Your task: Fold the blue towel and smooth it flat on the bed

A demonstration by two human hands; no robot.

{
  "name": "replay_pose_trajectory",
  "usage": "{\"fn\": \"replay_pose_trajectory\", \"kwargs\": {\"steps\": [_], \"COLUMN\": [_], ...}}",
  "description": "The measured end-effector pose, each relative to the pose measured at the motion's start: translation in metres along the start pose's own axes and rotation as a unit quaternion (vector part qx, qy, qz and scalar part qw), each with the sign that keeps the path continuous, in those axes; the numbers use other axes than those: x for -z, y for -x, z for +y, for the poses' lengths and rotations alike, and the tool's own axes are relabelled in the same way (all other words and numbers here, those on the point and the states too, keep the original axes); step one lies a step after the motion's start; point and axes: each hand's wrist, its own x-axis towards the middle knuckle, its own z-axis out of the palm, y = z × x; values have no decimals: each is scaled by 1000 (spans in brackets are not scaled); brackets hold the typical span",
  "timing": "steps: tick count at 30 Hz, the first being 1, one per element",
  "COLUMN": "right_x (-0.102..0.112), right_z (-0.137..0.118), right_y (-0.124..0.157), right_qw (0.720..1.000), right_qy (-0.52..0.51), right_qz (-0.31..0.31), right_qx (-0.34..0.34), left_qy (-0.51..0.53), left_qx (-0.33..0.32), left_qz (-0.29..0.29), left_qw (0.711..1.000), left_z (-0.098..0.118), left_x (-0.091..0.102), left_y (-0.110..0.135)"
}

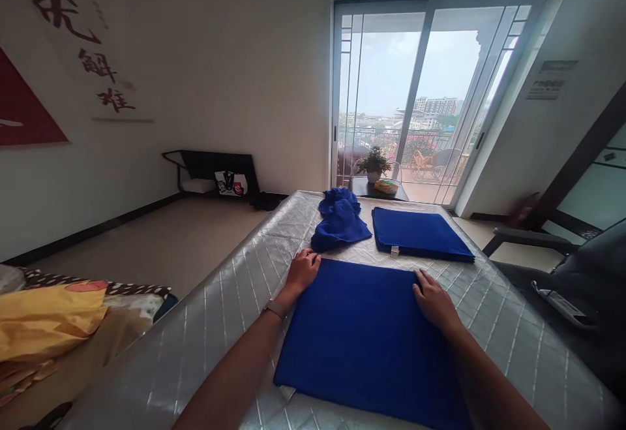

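Note:
A blue cloth (366, 338), folded into a flat square, lies in front of me on a silver quilted cover. At its far left corner rests my left hand (303, 269), fingers slightly bent over the edge. My right hand (435, 296) lies at the far right corner, its fingers stretched along the side. A white tag (287, 391) sticks out under the near left corner. Beyond my hands are a crumpled blue cloth (338, 221) on the left and a neat stack of folded blue cloths (419, 233) on the right.
The silver cover (210, 345) spreads around the cloths. At right stands a dark armchair (533, 247) with a white device (565, 306) on it. Yellow fabric (49, 319) lies at lower left. A small table with a potted plant (374, 164) stands by the glass door (381, 77).

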Motion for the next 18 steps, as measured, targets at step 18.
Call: {"fn": "replay_pose_trajectory", "kwargs": {"steps": [18], "right_x": [9], "right_z": [4], "right_y": [-11], "right_qw": [950], "right_qy": [-301], "right_qz": [78], "right_qx": [-29], "left_qy": [220], "left_qx": [29], "left_qz": [1], "left_qw": [975], "left_z": [0], "left_x": [3], "left_y": [-3]}}
